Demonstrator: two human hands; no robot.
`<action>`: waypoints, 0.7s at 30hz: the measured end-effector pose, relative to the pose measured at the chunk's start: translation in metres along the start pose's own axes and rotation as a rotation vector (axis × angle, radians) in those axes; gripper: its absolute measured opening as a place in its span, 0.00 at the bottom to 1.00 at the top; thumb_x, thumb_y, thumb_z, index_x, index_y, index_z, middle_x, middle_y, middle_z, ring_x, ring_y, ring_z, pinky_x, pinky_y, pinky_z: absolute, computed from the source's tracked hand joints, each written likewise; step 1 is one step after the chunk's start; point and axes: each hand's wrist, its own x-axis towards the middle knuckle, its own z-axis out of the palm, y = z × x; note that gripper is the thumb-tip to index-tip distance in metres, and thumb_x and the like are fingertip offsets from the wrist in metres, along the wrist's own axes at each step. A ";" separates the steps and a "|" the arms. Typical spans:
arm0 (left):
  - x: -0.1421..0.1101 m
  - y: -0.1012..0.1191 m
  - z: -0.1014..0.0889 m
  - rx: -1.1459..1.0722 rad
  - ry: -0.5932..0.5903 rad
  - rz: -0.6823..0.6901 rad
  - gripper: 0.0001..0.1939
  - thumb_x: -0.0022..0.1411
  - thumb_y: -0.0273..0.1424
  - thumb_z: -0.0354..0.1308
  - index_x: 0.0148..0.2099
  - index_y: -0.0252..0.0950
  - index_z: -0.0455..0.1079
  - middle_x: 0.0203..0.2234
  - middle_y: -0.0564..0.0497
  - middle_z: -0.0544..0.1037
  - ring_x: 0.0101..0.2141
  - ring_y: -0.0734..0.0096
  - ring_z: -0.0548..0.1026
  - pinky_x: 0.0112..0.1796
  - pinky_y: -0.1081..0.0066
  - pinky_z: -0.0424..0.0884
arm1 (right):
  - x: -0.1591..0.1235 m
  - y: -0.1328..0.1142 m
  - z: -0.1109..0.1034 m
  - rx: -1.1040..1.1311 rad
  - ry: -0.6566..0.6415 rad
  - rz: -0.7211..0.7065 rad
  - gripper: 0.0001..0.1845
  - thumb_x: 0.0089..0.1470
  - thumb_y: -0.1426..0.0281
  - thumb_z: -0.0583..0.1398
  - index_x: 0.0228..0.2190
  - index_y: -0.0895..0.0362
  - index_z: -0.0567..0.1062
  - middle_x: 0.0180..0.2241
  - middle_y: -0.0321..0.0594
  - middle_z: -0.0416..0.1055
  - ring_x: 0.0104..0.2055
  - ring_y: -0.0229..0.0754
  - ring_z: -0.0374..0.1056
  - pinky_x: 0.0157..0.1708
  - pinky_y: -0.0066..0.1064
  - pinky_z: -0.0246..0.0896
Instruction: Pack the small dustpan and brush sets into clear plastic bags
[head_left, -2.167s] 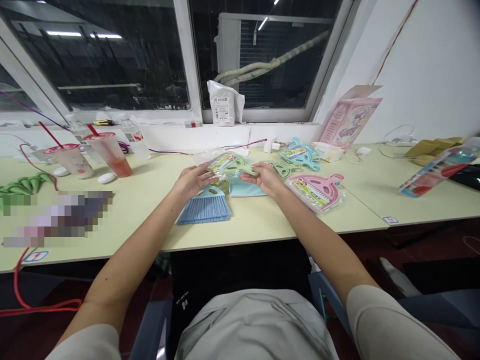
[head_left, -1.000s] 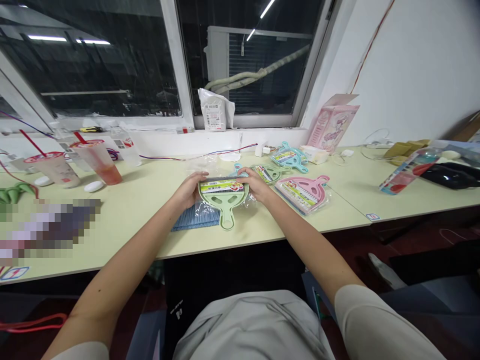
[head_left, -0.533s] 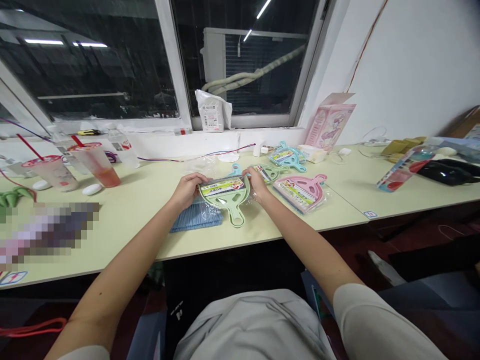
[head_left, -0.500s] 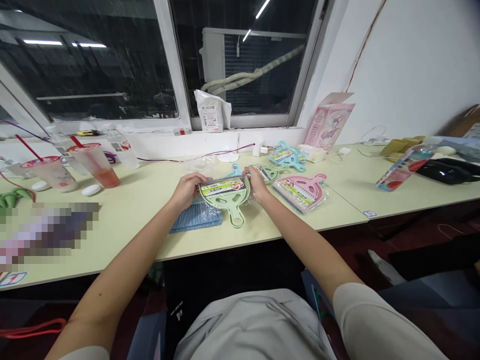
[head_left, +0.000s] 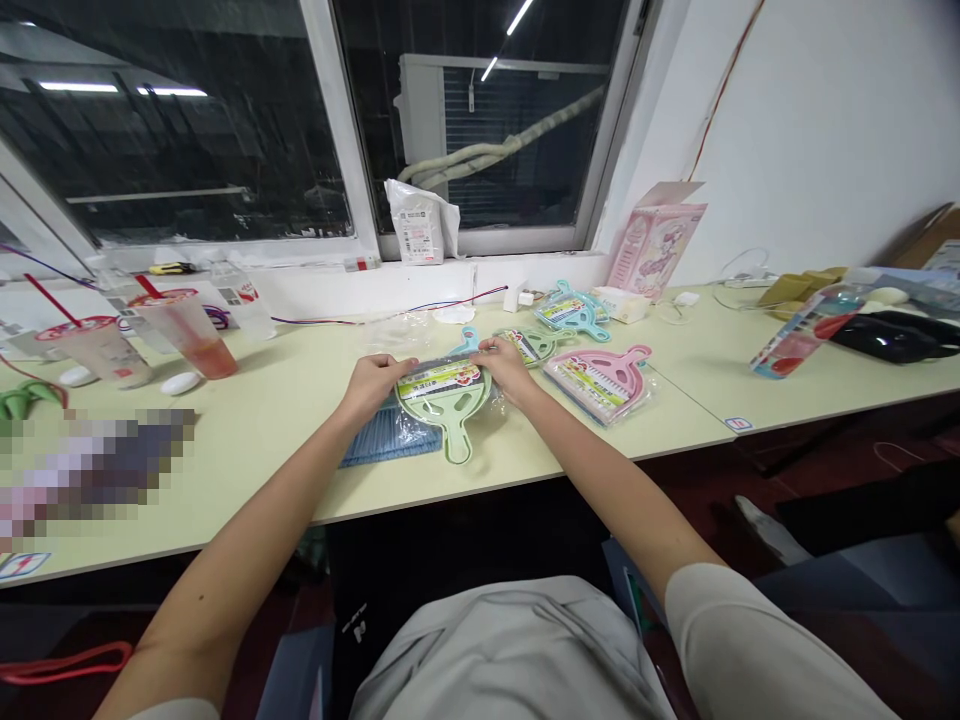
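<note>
A green mini dustpan set in clear plastic wrap is held between my hands, its handle pointing toward me. My left hand grips its left upper edge, and my right hand pinches the right upper edge. Beneath it, partly covered, lies a brush with blue bristles. Behind my right hand are another green dustpan set and a blue dustpan set. To the right rests a wrapped pink dustpan set.
Drink cups with red straws stand at the left, beside white rounded objects. A pink box is by the wall. Farther right are a bottle and a black object. The table's front edge runs before my body.
The green dustpan set has shifted slightly left and its handle has swung left toward me. My right hand has moved a little left with it. Both hands keep their hold.
</note>
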 end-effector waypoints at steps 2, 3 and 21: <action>-0.002 -0.002 0.001 0.171 0.076 0.029 0.23 0.48 0.41 0.75 0.20 0.39 0.63 0.17 0.56 0.64 0.23 0.73 0.61 0.25 0.71 0.56 | -0.006 -0.001 0.004 -0.003 -0.023 -0.014 0.22 0.34 0.66 0.70 0.33 0.53 0.71 0.29 0.30 0.68 0.32 0.41 0.68 0.34 0.32 0.64; -0.002 -0.003 0.002 0.225 0.106 0.031 0.24 0.47 0.41 0.75 0.20 0.39 0.62 0.17 0.55 0.65 0.23 0.72 0.62 0.25 0.71 0.56 | -0.009 -0.002 0.006 -0.010 -0.036 -0.022 0.22 0.35 0.66 0.71 0.34 0.53 0.71 0.29 0.30 0.68 0.33 0.41 0.68 0.35 0.32 0.63; -0.005 0.006 0.015 0.358 0.176 0.113 0.28 0.39 0.41 0.80 0.29 0.41 0.63 0.28 0.51 0.69 0.33 0.62 0.66 0.31 0.69 0.55 | -0.020 0.003 0.022 -0.096 -0.021 -0.006 0.29 0.34 0.64 0.73 0.36 0.51 0.65 0.30 0.28 0.61 0.33 0.40 0.62 0.32 0.30 0.57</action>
